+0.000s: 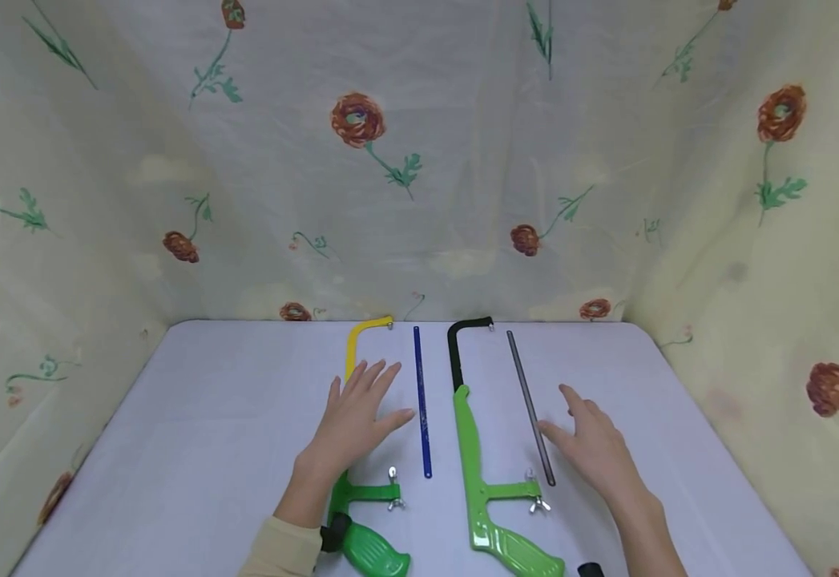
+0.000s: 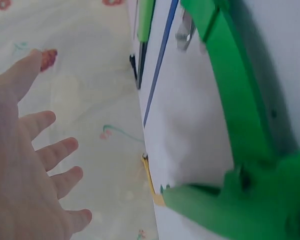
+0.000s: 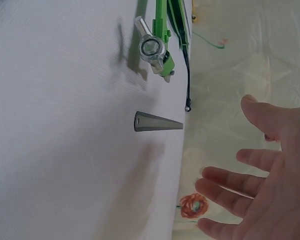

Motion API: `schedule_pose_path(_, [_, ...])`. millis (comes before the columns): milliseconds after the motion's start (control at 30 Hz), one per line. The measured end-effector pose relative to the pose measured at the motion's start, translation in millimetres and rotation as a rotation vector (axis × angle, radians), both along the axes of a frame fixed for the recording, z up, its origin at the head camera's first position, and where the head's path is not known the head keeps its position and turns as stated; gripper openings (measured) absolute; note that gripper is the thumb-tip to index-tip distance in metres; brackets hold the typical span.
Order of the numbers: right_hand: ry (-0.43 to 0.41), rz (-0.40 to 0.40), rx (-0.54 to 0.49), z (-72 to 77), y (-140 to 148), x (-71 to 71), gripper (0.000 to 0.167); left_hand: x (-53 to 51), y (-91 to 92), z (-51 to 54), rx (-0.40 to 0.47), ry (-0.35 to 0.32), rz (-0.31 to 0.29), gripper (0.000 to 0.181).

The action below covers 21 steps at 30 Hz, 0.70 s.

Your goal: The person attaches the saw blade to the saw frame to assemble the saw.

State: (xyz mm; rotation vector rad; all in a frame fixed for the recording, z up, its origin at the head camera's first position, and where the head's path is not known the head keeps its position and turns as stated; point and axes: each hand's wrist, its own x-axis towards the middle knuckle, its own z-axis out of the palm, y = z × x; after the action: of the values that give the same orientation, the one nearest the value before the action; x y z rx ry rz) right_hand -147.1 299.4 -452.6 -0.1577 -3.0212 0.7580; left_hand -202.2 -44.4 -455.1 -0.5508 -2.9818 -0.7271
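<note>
Two hacksaw frames lie on the table without blades fitted. The left hacksaw frame has a dark green handle and a yellow front bow; the right hacksaw frame is light green with a black bow. A blue hacksaw blade lies between them, and a grey hacksaw blade lies right of the second frame. My left hand hovers over the left frame, fingers spread, holding nothing. My right hand is above the table beside the grey blade, fingers loosely extended. In the right wrist view a wing nut shows on the light green frame.
A white-covered table carries the tools. Flower-patterned cloth hangs behind it and along both sides. A black strap is at the left wrist, and a small black object shows at the bottom edge near the right forearm.
</note>
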Motion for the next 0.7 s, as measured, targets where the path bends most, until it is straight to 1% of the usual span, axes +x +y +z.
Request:
schedule_pose_path(100, [0.005,0.003,0.000,-3.6,0.0,-0.6,0.079,1.6,8.4,-1.6,-0.028,0.000,-0.031,0.077])
schedule_pose_path(200, [-0.003,0.001,-0.011,-5.3,-1.3,-0.6,0.078,3.8,17.1,-2.5,-0.046,0.000,-0.074,0.077])
schedule_pose_path(400, [-0.011,-0.006,-0.016,-8.0,-4.9,0.7,0.077,9.5,32.8,-3.0,-0.089,-0.018,-0.147,0.073])
schedule_pose_path(533, [-0.010,-0.001,-0.013,-10.0,-6.7,2.2,0.076,13.5,40.5,-3.8,-0.100,-0.037,-0.170,0.072])
schedule_pose_path(700, [-0.019,-0.006,-0.012,-11.9,-7.3,2.4,0.074,15.7,48.2,-8.9,-0.109,-0.041,-0.196,0.072])
